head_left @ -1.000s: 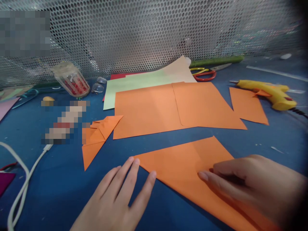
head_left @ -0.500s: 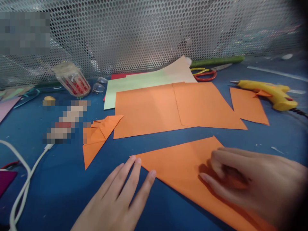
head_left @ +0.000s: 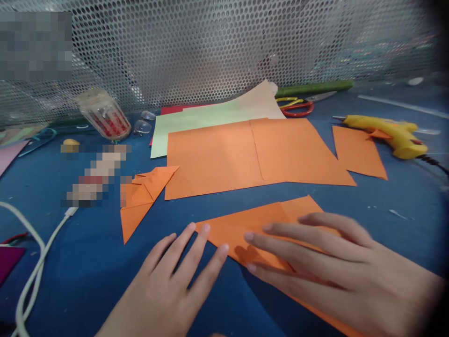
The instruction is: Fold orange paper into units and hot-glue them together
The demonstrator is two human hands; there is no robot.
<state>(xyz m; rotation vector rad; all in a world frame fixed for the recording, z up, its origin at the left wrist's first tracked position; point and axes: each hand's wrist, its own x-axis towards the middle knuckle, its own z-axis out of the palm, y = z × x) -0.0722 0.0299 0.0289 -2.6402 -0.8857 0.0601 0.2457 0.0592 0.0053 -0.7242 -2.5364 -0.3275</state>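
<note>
A folded sheet of orange paper [head_left: 242, 220] lies at the front of the blue table, with a flap edge showing across it. My left hand [head_left: 175, 276] rests with fingers spread at the paper's left corner, its fingertips on or beside that tip. Over the right part of the same sheet lies my right hand [head_left: 336, 267], fingers stretched out and slightly blurred; it hides much of the fold. To the left is a smaller folded orange paper piece [head_left: 145, 196]. Behind are larger flat orange sheets [head_left: 213, 159].
A yellow glue gun [head_left: 393, 133] rests on an orange piece at right. Scissors [head_left: 298, 108] and a green stick [head_left: 315, 88] lie near the metal mesh [head_left: 210, 51]. At left stand a jar [head_left: 105, 117] and a white cable [head_left: 42, 267].
My right hand has opened from a curled grip and moved left, laying its fingers over the paper. A folded-over layer now shows on the sheet. My left hand has hardly moved.
</note>
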